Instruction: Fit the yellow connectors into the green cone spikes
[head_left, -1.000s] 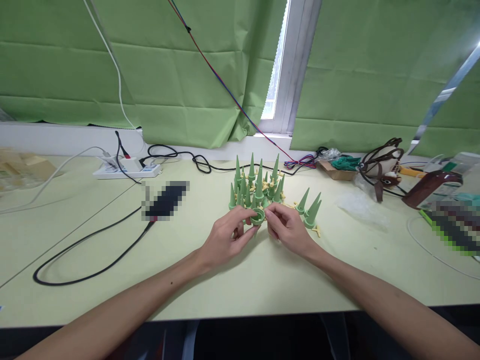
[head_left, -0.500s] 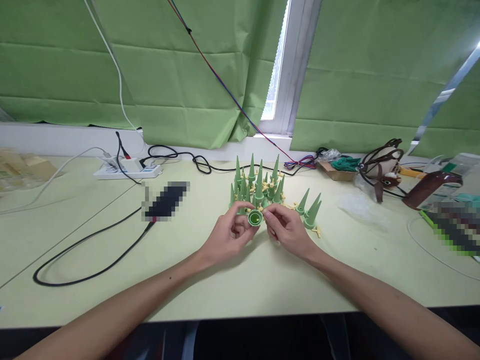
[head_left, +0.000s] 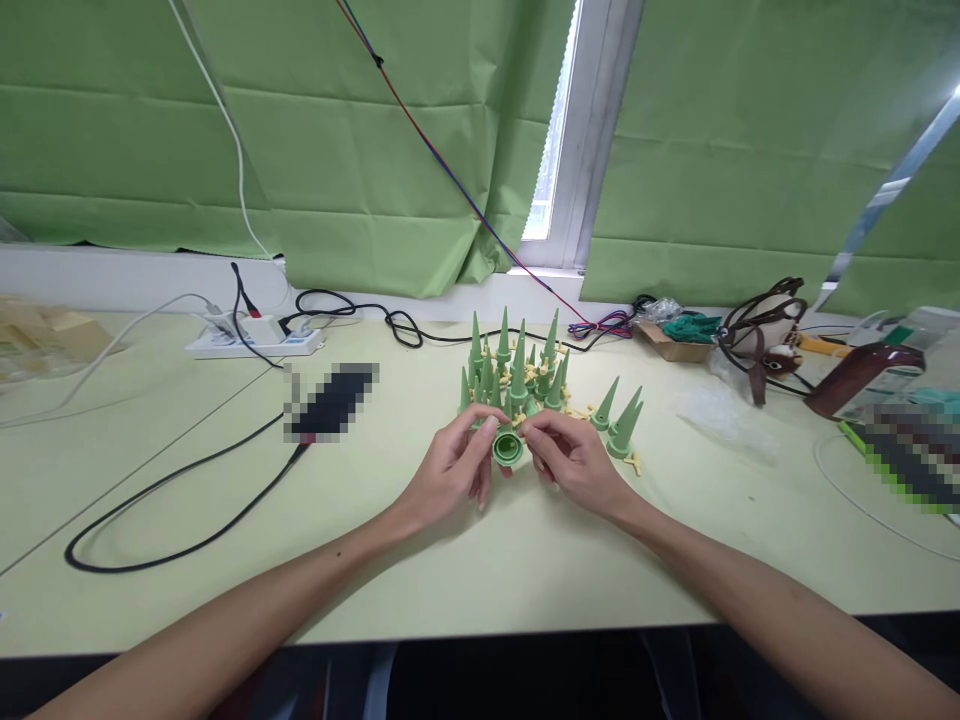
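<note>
A hollow green plastic cone spike (head_left: pixel 508 449) is held with its round open end facing me. My left hand (head_left: pixel 456 460) is closed on it from the left, thumb and forefinger at its upper rim. Close against its right side, my right hand (head_left: pixel 574 450) is pinched, with a bit of a small yellow valve at the fingertips, mostly hidden. Just beyond the hands stands a cluster of green cone spikes (head_left: pixel 519 370), points up, with yellow valves among them. A few more spikes (head_left: pixel 625 428) stand to the right, beside a loose yellow valve (head_left: pixel 635 462).
On the left lie a blurred dark device (head_left: pixel 334 402) with a looping black cable (head_left: pixel 150 567) and a white power strip (head_left: pixel 255 342). At right are a clear plastic bag (head_left: pixel 724 415), a small cardboard box (head_left: pixel 675 345) and a dark red bottle-like object (head_left: pixel 862 375).
The cone spike has dropped slightly and tilted. My left thumb has moved from below the cone's rim to above it. My right hand has shifted slightly left.
</note>
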